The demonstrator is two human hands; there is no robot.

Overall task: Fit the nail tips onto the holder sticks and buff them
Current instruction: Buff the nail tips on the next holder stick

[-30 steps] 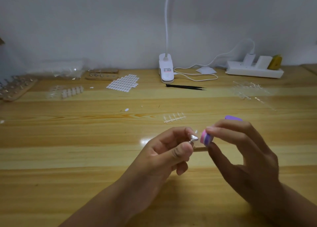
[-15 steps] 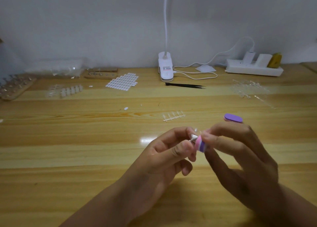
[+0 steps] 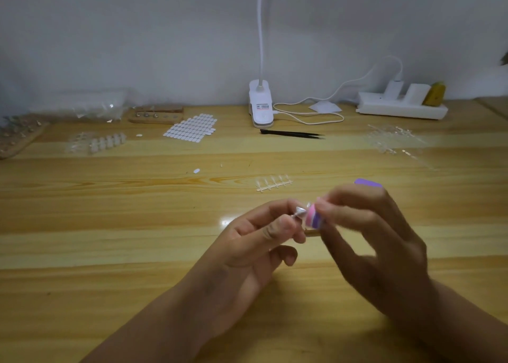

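My left hand (image 3: pixel 264 239) pinches a small metal holder stick (image 3: pixel 299 212) with a clear nail tip at its end, just above the wooden table (image 3: pixel 110 225). My right hand (image 3: pixel 368 233) grips a pink and purple buffer block (image 3: pixel 314 217) and presses its end against the tip. The purple far end of the buffer (image 3: pixel 367 183) pokes out behind my right fingers. The right hand is blurred.
A strip of clear nail tips (image 3: pixel 273 183) lies just beyond my hands. Farther back are black tweezers (image 3: pixel 292 134), a sheet of white adhesive tabs (image 3: pixel 191 128), a wooden holder stand (image 3: pixel 156 114), a clip lamp (image 3: pixel 260 104), a power strip (image 3: pixel 401 107) and clear tip frames (image 3: pixel 393 140).
My right hand has slid the buffer back and forth over the tip, now a little up and to the right of half a second ago. The left hand has held still.
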